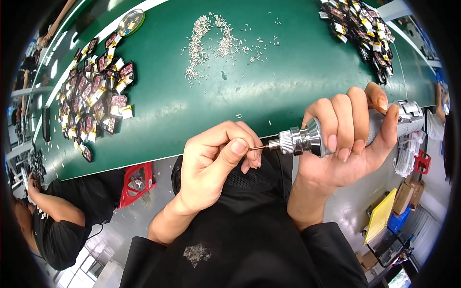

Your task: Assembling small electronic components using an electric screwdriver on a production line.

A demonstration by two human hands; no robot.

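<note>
My right hand (343, 139) is wrapped round a silver electric screwdriver (290, 141), held level above the table's near edge with its tip toward the left. From its collar sticks a thin, copper-coloured bit (258, 148). The thumb and fingers of my left hand (206, 163) pinch the end of that bit. Whether a small part sits at the bit's end is hidden by the fingers. Beyond my hands, a heap of tiny pale rod-shaped pieces (197, 48), perhaps screws, lies on the green table (168, 125).
Small black-cased parts with white and yellow tabs lie heaped at the left (93, 96) and at the far right (365, 29). Near the left heap stands a round dish (131, 22). A person (62, 211) works at lower left, beside a red stool (137, 185).
</note>
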